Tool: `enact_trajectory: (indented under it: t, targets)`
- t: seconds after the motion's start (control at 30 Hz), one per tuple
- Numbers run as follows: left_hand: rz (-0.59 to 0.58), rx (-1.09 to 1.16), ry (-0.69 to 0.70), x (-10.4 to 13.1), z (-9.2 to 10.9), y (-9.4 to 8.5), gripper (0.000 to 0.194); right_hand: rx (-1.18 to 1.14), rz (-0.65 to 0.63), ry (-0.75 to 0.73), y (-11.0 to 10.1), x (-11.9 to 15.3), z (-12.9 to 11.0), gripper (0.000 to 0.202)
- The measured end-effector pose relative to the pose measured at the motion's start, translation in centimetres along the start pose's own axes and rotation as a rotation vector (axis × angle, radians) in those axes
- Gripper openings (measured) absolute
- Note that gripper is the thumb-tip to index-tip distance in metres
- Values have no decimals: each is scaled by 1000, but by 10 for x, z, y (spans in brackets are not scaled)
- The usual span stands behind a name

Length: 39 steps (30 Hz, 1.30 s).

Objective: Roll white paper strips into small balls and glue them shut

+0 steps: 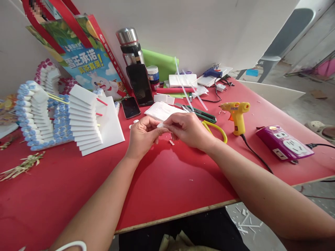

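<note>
— Which colours stand out here?
— Plain red covers the tabletop [180,184]; the pinched piece [160,125] is white.
— And the equipment?
— A yellow glue gun [237,122] with an orange-red trigger [231,118], a green-and-black cutter [205,115] and a purple power strip [284,144] with white sockets [294,146].
— Any patterns?
— A shopping bag [85,77] with red handles [73,22] shows white and yellow lettering [81,60] and a white cartoon figure [104,82] over blue sky; stacked rolls [24,115] repeat blue and white.

Head view, forward-down over tabletop [180,188]
</note>
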<state>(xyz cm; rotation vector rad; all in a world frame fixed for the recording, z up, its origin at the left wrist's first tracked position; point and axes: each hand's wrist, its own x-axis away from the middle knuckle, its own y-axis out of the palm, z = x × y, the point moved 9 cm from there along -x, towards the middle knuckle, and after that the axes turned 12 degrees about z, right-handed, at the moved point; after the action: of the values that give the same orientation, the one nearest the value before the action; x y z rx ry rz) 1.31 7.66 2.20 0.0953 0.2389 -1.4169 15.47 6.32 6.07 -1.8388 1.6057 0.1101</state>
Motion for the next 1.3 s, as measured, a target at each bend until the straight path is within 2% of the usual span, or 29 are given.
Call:
enact_trajectory:
  t: [0.17,0.3,0.4,0.53,0.63,0.77,0.83,0.93,1.07,1.3]
  targets:
    - [-46,25,-44,3,-1,8,33,3,42,79,-2,-1,7,15]
    - [-142,65,-29,5,7,16,37,109,120,131,-10,-4,11,15]
    - [-202,68,-48,5,4,19,38,112,122,218,-11,-3,18,15]
    - [-178,3,-33,3,-1,17,36,91,109,263,-8,-1,19,15]
    - [-118,-91,77,1,4,11,32,-147,97,386,-3,0,27,19]
    - [-65,-204,275,-1,20,4,25,-712,-21,800,21,12,49,34]
    - [-62,-248,342,-1,26,3,23,-881,-103,914,31,16,51,30]
    - [-85,-284,387,0,29,4,23,-959,-111,930,33,17,53,19]
    - [-114,-285,437,4,33,8,23,-962,-102,869,29,16,49,17]
    - [-120,-262,406,4,33,9,23,-769,-38,781,20,12,49,21]
